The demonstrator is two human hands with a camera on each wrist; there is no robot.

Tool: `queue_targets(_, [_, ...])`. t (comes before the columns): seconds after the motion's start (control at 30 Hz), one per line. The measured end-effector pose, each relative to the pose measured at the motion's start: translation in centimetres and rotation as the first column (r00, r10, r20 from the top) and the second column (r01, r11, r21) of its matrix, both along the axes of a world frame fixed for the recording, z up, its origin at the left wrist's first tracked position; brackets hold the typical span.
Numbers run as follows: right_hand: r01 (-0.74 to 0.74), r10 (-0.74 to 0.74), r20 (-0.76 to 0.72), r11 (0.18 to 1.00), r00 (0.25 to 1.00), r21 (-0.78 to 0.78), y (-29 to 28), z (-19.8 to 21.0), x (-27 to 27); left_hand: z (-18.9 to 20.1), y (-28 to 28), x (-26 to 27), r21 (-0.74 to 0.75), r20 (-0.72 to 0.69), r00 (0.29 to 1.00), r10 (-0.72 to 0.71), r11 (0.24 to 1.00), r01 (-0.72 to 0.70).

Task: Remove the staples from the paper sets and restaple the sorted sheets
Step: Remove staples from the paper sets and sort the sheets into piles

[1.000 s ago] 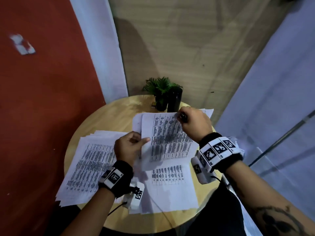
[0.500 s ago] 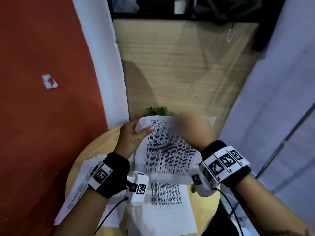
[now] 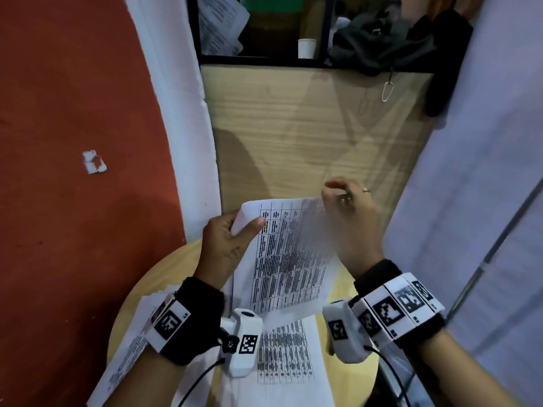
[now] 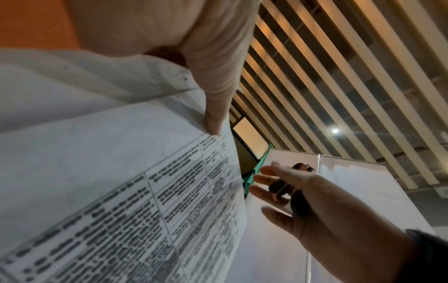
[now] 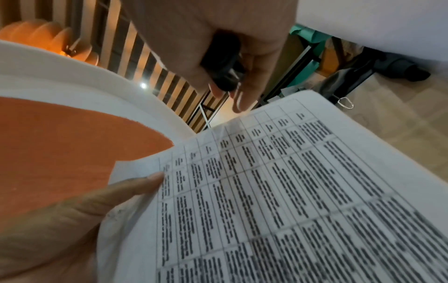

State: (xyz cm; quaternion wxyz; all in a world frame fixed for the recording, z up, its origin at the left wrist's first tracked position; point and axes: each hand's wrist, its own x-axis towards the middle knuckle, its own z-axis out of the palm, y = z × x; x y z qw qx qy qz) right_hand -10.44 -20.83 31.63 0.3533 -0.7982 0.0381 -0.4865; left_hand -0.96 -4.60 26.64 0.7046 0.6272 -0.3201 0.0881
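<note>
Left hand (image 3: pixel 226 245) pinches printed paper set (image 3: pixel 289 254) at top corner, lifted above round table (image 3: pixel 129 306); right hand (image 3: pixel 351 224) holds black staple remover (image 5: pixel 223 63), outer fingers loose.

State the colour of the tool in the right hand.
Black tool, clearest in the right wrist view.

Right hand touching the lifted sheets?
No: in the right wrist view the right hand hovers just above the paper set, holding a small black tool.
</note>
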Motion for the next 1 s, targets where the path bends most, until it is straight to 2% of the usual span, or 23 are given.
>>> queue_targets(0.03, [-0.091,0.087,0.032,0.985,0.996,0.148,0.4,0.4,-0.1,0.2,0.0,0.0,-0.002,-0.002,1.0,0.009,1.0,-0.009])
queue_targets(0.07, [-0.198,0.196,0.039,0.93,0.98,0.308,0.8,0.6,-0.3,0.4,0.1,0.0,0.0,0.0,1.0,0.014,1.0,-0.014])
queue_targets(0.1, [-0.297,0.312,0.046,0.838,0.949,0.457,1.1,0.8,-0.3,0.5,0.1,0.0,0.004,0.003,1.0,0.012,1.0,-0.012])
queue_targets(0.17, [-0.461,0.534,0.128,0.555,0.836,0.693,1.8,1.0,-0.4,0.5,0.2,-0.2,0.013,0.005,1.0,0.017,1.0,-0.017])
queue_targets(0.2, [-0.514,0.608,0.187,0.422,0.771,0.747,2.2,1.0,-0.5,0.4,0.3,-0.4,0.018,0.001,1.0,0.022,1.0,-0.022])
queue_targets(0.23, [-0.543,0.658,0.215,0.346,0.722,0.765,2.5,0.8,-0.4,0.4,0.3,-0.6,0.021,-0.005,1.0,0.022,1.0,-0.022])
queue_targets(0.27, [-0.563,0.7,0.202,0.333,0.685,0.756,2.8,0.7,-0.4,0.4,0.3,-0.8,0.025,-0.01,1.0,0.021,0.999,-0.02])
queue_targets(0.33, [-0.558,0.728,0.052,0.475,0.683,0.681,3.3,0.5,-0.3,0.4,0.5,-1.2,0.028,-0.015,1.0,0.008,1.0,-0.008])
queue_targets(0.4, [-0.565,0.696,-0.061,0.627,0.715,0.536,3.7,0.1,-0.4,0.5,0.6,-1.3,0.032,-0.031,0.999,-0.006,0.999,0.007])
queue_targets(0.5, [-0.506,0.521,-0.114,0.852,0.846,0.136,3.8,-0.3,-0.5,0.9,1.0,-1.5,0.02,-0.036,0.999,-0.007,1.0,0.008])
queue_targets(0.53, [-0.454,0.448,-0.131,0.891,0.884,-0.014,3.7,-0.4,-0.4,1.1,1.1,-1.6,0.015,-0.035,0.999,-0.008,1.0,0.009])
queue_targets(0.6, [-0.369,0.347,-0.133,0.899,0.929,-0.234,3.4,-0.5,-0.3,1.4,1.2,-1.8,0.017,-0.033,0.999,-0.007,1.0,0.008])
queue_targets(0.63, [-0.34,0.318,-0.12,0.893,0.94,-0.295,3.2,-0.6,-0.1,1.5,1.2,-1.8,0.023,-0.038,0.999,-0.003,1.0,0.004])
queue_targets(1.0, [-0.284,0.296,-0.053,0.832,0.954,-0.476,3.0,-0.7,0.2,2.5,1.0,-2.6,0.026,-0.052,0.997,-0.051,0.998,0.052])
